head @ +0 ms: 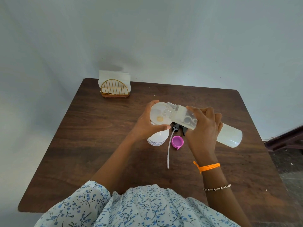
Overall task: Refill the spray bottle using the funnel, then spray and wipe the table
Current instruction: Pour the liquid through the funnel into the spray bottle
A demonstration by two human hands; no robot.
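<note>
Soft, even daylight fills the scene, bright without harshness. The pale wall (164, 38) carries a faint grey shadow above the napkin holder (115, 89), and shadows under the hands on the desk (98, 145) are weak and diffuse. A mild sheen lies on the wood at the near right (no hard glare). The wide lens bows the desk edges outward. Focus is fair at centre; the bottle label is too soft to read.

Cap (177, 142) right of spray bottle (158, 138) (funnel (158, 114) on top).
</note>
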